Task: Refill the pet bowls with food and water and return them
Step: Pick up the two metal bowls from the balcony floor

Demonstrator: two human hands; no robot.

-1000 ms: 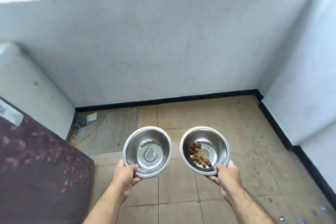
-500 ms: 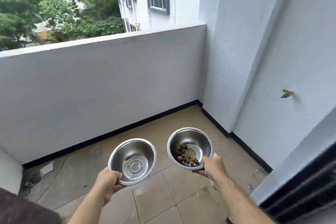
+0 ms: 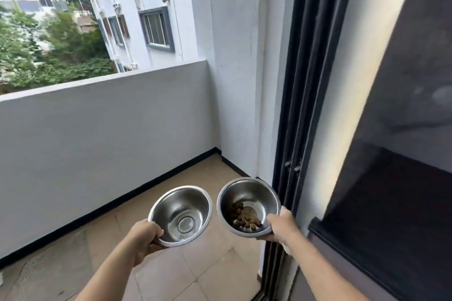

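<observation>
Bowls (image 3: pixel 180 215) & (image 3: pixel 249 206) gripped by rims, L hand (image 3: pixel 144 236), R hand (image 3: pixel 281 226); I've turned from the floor corner toward the door (image 3: pixel 300 105), heading in to refill.

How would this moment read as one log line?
left hand: holds empty bowl | right hand: holds kibble bowl | place: balcony, by door

A single head-worn wide-angle view looks forward and down from standing height over a balcony floor (image 3: pixel 215 273), facing the corner where the parapet wall (image 3: pixel 105 144) meets the dark sliding door frame (image 3: pixel 300 95). The frame rises close on the right of that corner; beyond the parapet, trees and a neighbouring building (image 3: pixel 151 19) show far off. The edges bend, probably from lens distortion.
</observation>
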